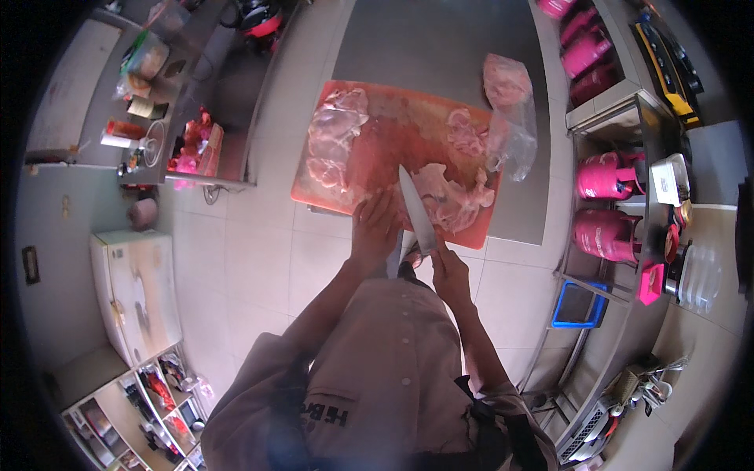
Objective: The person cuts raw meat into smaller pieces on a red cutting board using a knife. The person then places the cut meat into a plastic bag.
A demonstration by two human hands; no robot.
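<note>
My right hand [451, 275] grips the handle of a kitchen knife [417, 203], its broad blade pointing away from me over a red cutting board [383, 135]. Flat on the board's near left edge lies my left hand [377, 222], fingers stretched forward; whether a scrap of meat is under them I cannot tell. Right of the blade is a spread piece of raw meat [450, 197], pale pink, probably chicken. A smaller piece [468, 130] lies beyond it. Several flattened pieces [337, 138] line the board's left side. A clear plastic bag [509, 106] with raw meat rests at the right edge.
The board sits on a grey metal table [436, 41]. On the right, pink gas cylinders [607, 234] stand under a steel counter, near a blue-rimmed crate [580, 304]. Leftward are a shelf with jars [147, 109] and a white refrigerator [141, 294]. Tiled floor [253, 259] lies between.
</note>
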